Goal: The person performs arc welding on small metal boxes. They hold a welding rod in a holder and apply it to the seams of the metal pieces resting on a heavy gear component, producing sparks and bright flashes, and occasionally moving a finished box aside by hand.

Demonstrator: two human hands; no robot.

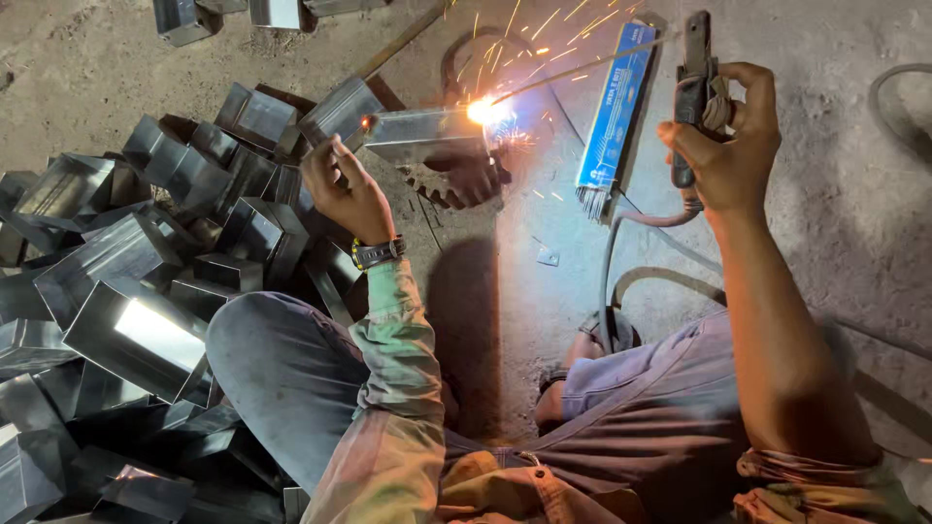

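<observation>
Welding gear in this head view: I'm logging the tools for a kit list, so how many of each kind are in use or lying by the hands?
Electrode holder, in the right hand: 1
Welding rod, burning: 1
Blue rod packet: 1
Metal box being welded, by the left hand: 1
Total: 4

The left hand (345, 194) was held out ahead of the bent left knee (262, 340), its back turned up and its fingers curled downward in a closed grip; a watch was worn on the wrist, and the forearm was covered by a long sleeve. The right hand (723, 146) was raised well to the right of that knee, closed in a fist, thumb side up. The right forearm was bare and stretched forward, its sleeve rolled to the elbow.
</observation>
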